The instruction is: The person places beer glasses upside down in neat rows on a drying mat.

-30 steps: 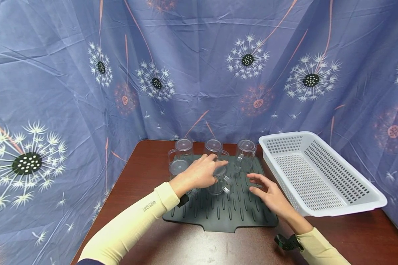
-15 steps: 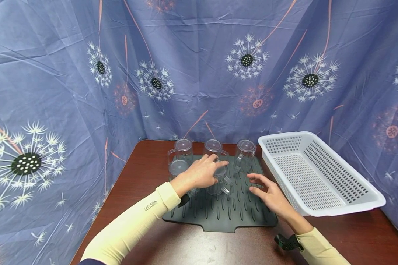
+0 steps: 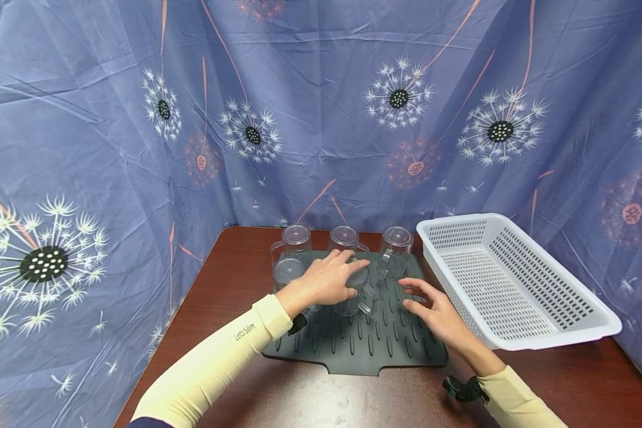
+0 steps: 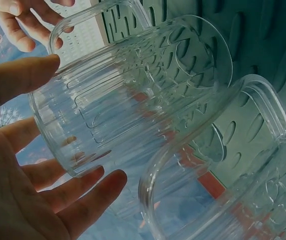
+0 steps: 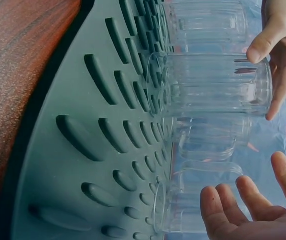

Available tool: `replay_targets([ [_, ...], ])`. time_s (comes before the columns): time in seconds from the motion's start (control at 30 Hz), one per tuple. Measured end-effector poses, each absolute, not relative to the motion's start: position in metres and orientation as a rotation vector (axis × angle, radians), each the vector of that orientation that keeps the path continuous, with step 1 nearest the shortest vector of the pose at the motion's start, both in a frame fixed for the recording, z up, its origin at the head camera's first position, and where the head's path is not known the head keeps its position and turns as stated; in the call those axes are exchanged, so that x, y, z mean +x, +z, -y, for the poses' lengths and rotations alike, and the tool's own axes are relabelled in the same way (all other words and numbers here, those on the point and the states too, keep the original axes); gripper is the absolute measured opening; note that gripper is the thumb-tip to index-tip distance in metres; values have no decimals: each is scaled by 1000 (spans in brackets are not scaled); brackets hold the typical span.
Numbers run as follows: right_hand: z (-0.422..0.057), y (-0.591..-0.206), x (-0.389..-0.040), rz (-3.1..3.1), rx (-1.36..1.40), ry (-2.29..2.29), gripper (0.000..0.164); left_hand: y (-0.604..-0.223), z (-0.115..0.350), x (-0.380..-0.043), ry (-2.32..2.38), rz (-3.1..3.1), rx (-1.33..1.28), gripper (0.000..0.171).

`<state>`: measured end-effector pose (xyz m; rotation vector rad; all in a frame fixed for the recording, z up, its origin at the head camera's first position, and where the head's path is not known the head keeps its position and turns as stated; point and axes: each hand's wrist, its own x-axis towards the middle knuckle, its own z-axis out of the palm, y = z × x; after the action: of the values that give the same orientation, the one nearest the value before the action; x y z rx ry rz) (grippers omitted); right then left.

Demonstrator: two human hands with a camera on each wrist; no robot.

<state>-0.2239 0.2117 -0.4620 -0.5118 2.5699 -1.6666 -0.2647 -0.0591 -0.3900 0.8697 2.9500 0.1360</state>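
Note:
My left hand (image 3: 323, 282) reaches down over the base of an upside-down clear glass mug (image 3: 348, 307) in the front middle of the dark mat (image 3: 377, 345). Its thumb lies at one side of the base and the index finger reaches behind the other, so it holds the mug (image 4: 132, 90); the remaining fingers (image 4: 107, 187) are spread past the base. That mug's rim is against the mat and its handle points right. My right hand (image 3: 436, 312) hovers over the mat's right side, fingers loosely bent, with nothing in it.
Another upturned mug (image 3: 288, 268) stands front left, partly behind the left hand. At the back are a left mug (image 3: 297, 235), a middle mug (image 3: 345, 235) and a right mug (image 3: 397, 236). A white perforated basket (image 3: 562, 343) sits on the wooden table's (image 3: 299, 392) right side.
The left thumb and index finger have spread very slightly. The mugs and the right hand stay practically where they were.

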Motion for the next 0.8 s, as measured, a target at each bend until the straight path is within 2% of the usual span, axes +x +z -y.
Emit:
replay_targets([
  [0.8,-210,-450,-230,-2607,-585,-1640,40,-394,56,-266,180,-2976,872,70],
])
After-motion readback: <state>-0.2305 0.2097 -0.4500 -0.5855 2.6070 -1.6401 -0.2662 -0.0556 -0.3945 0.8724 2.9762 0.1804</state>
